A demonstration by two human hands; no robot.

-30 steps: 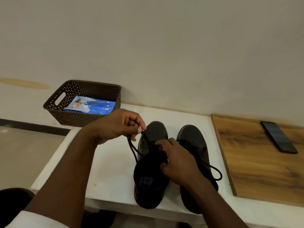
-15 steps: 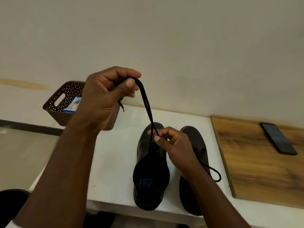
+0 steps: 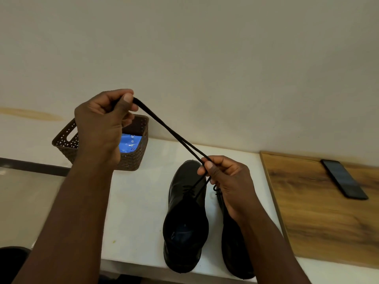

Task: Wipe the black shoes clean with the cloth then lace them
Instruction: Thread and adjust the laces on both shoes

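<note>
On the white bench (image 3: 133, 201) stand two black shoes: the left shoe (image 3: 185, 220) in plain sight, the right shoe (image 3: 235, 253) mostly hidden behind the right hand (image 3: 227, 179), which pinches both lace (image 3: 164, 128) strands. Farther off, the raised left hand (image 3: 102, 119) grips the lace ends, covering part of the basket (image 3: 135, 154).

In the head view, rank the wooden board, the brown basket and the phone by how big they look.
1. Wooden board, though the frame cuts it off.
2. Brown basket, partly hidden behind the left hand.
3. Phone, clearly smallest.
</note>
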